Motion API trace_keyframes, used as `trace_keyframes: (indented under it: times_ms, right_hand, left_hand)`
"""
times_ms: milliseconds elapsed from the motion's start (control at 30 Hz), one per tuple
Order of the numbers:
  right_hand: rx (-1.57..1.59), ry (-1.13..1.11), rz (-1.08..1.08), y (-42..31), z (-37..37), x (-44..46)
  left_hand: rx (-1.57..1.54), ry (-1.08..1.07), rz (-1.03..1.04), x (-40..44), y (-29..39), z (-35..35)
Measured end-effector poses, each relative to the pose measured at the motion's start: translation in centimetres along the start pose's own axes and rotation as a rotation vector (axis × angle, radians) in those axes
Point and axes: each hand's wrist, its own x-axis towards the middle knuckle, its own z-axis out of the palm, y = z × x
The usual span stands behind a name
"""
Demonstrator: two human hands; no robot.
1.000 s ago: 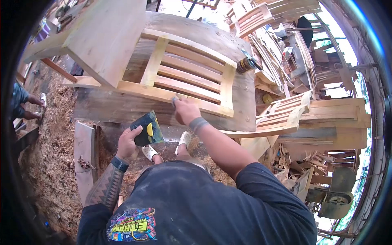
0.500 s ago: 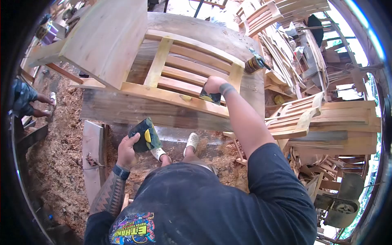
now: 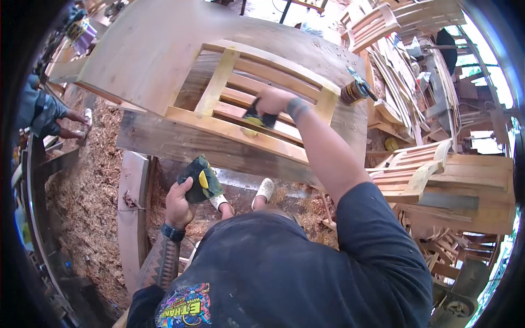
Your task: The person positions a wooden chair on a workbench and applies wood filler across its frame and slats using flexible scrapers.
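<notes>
A dark flat putty board (image 3: 192, 193) is gripped in my left hand (image 3: 178, 205), thumb on top. On the board sits a bright yellow lump of putty (image 3: 203, 179). My right hand (image 3: 274, 102) is closed on a dark putty spreader (image 3: 267, 119) with yellow smears, low over the slats of a wooden chair frame (image 3: 223, 82). Whether the spreader touches the wood cannot be told. A yellow putty patch (image 3: 249, 132) marks the frame's near rail just below it. The frame lies on a wooden workbench (image 3: 156, 139).
An open can (image 3: 354, 92) stands at the bench's right end. A wide wooden panel (image 3: 139, 49) rises at the left. Another slatted frame (image 3: 413, 169) and stacked boards (image 3: 399, 82) lie to the right. Wood shavings (image 3: 87, 208) cover the floor; another person's legs (image 3: 60, 120) show at left.
My right hand has moved left along the near rail with the spreader. My left hand still holds the putty board in front of me. The view has shifted slightly.
</notes>
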Motion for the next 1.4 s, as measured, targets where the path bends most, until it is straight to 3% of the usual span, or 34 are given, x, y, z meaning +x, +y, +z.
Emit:
trace_keyframes:
  times_ms: [67,133,267,300,400,500,533,567,667,767,833,867,900,933,1000,1133,1200,1233,1333,1400]
  right_hand:
    - [0.074,-0.033,0.199,1.3,1.7,-2.6]
    - [0.025,-0.026,0.144,2.2,3.8,-5.5]
    - [0.096,0.122,0.242,2.2,7.8,-9.4]
    - [0.074,0.187,0.193,2.0,8.3,-9.3]
    - [-0.111,-0.084,0.146,1.4,7.0,-5.9]
    - [-0.075,-0.117,0.109,-2.9,4.8,-3.7]
    - [-0.194,-0.02,-0.125,-2.3,5.8,-1.2]
    - [0.009,-0.042,0.085,-6.5,1.6,-3.9]
    - [0.139,0.168,-0.149,-7.6,-0.6,-4.4]
    - [0.719,0.189,-0.401,-7.6,-0.1,-7.4]
    - [0.803,0.329,-0.491,-9.1,0.7,-10.7]
    - [0.702,0.396,-0.38,-11.5,0.0,-13.8]
    - [1.034,0.454,-0.483,-10.4,3.5,-12.6]
    - [0.971,0.549,-0.542,-11.9,3.6,-14.3]
    - [0.74,0.674,-0.628,-13.6,3.7,-16.0]
    - [0.715,0.619,-0.637,-14.4,3.7,-16.7]
    - [0.494,0.603,-0.623,-14.5,2.0,-17.5]
    - [0.304,0.679,-0.725,-14.5,1.4,-17.2]
    - [0.171,0.367,-0.368,-14.4,0.2,-18.4]
    - [-0.031,0.289,-0.335,-13.3,-0.3,-18.3]
  left_hand:
    - [-0.03,0.017,0.003,0.3,-1.0,0.2]
    - [0.007,0.042,0.013,0.5,-1.5,0.7]
    - [-0.044,0.025,0.038,0.4,-1.9,2.5]
    - [-0.042,0.031,0.034,0.5,-2.1,2.7]
    - [-0.006,0.008,0.021,0.6,-2.3,2.9]
    - [0.014,0.028,0.026,0.6,-2.6,3.8]
    - [0.019,0.042,0.022,0.6,-2.7,4.1]
    - [0.022,0.058,0.024,0.6,-2.6,4.3]
    - [-0.171,0.112,0.007,0.4,-2.2,5.4]
    - [-0.382,0.067,-0.063,1.0,-1.5,4.5]
    - [-0.399,0.034,0.042,1.4,-1.0,5.3]
    - [-0.416,0.052,0.084,1.3,-0.4,6.7]
    - [-0.412,0.057,0.136,1.4,0.1,7.7]
    - [-0.432,-0.036,0.198,1.9,0.4,8.3]
    - [-0.434,0.035,0.218,1.7,1.4,10.4]
    - [-0.329,0.045,0.327,0.9,3.3,13.4]
    - [-0.263,0.034,0.409,1.0,3.5,13.6]
    - [-0.206,0.044,0.429,0.9,3.7,13.7]
    - [-0.117,0.045,0.457,-0.1,4.8,14.2]
    - [-0.174,0.007,0.436,-0.7,5.7,14.8]
